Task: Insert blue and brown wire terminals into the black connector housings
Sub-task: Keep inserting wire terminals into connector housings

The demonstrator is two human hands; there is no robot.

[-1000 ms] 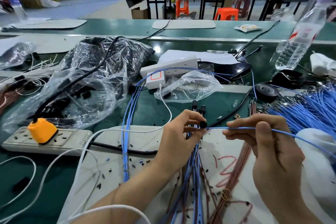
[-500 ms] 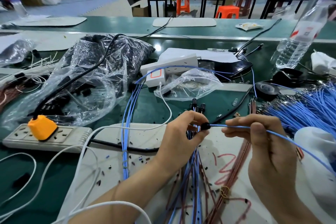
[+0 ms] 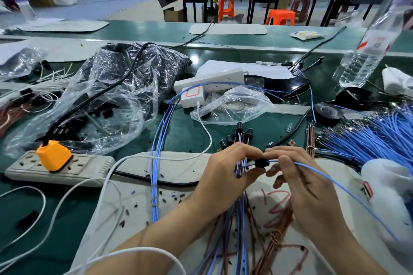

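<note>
The power strip (image 3: 93,168) is matt, scuffed plastic. Behind it, a clear plastic bag (image 3: 111,105) looks glossy and crinkled. Right of it, the black connector housing (image 3: 260,162) is smooth plastic.

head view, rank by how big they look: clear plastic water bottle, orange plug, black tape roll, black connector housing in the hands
1. clear plastic water bottle
2. orange plug
3. black tape roll, close to the plug
4. black connector housing

Bright, even overhead light is filling the scene, throwing only soft shadows on the mat (image 3: 178,169). Glare is flashing off the plastic bag (image 3: 107,78) at centre left and the table (image 3: 194,60) behind it. The bottle (image 3: 366,51) at upper right is bending and smearing; wires (image 3: 237,241) along the bottom are blurring.
</note>
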